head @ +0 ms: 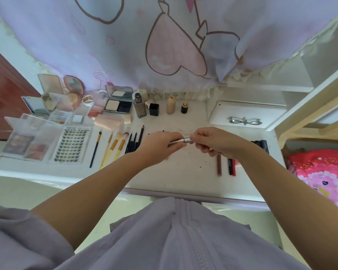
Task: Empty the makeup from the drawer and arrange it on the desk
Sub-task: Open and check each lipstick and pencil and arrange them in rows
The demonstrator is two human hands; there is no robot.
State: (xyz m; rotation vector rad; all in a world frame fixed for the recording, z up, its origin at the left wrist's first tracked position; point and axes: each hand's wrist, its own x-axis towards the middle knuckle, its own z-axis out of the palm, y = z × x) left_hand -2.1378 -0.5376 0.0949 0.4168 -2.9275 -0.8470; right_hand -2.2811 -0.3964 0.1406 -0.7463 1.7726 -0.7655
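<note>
Makeup pen, slim and silvery, held between both our hands above the white tabletop.

Our left hand has its fingers curled around the barrel while our right hand pinches the other end, as if capping or twisting it. If we pull unevenly, we judge the pen could slip and roll into the brushes with yellow handles or scatter more of the dark crumbs already on the surface. The clear lash tray holds rows of false lashes, and the open grey compact shows a pale pan (other palettes are too blurred to read).
</note>
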